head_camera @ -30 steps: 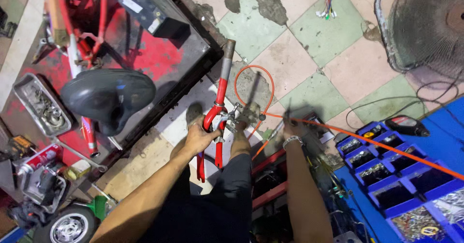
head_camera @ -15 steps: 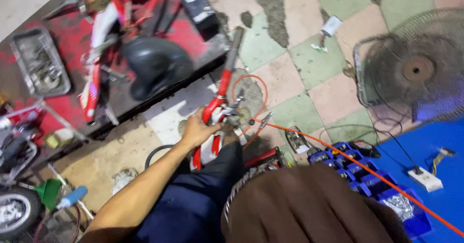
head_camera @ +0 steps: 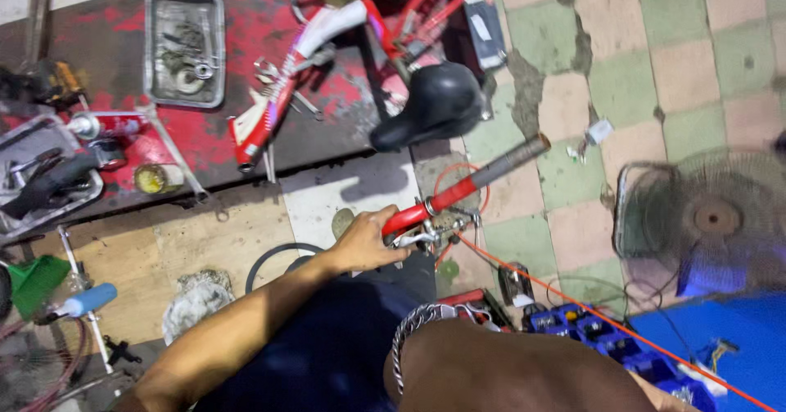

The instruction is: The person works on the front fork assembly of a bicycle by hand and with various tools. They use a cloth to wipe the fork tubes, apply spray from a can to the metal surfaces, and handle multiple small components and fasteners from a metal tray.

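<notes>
Since 0.5 s ago the view swings left; left hand (head_camera: 367,244) stays clamped on the red handlebar (head_camera: 430,207) (brake fitting unfinished, I judge); right hand's grip: cannot tell.

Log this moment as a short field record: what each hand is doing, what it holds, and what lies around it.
left hand: left hand wrapped around the red metal handlebar with grey grip, beside its silver brake lever
right hand: hand itself out of frame; only the forearm with a silver chain bracelet shows, close to the camera
above the bar: black bicycle saddle and red-and-white bicycle frame
far left: grey metal parts tray
right: round wire-guard floor fan, blurred
lower right: blue plastic compartment bins, thin orange cable running across them
</notes>
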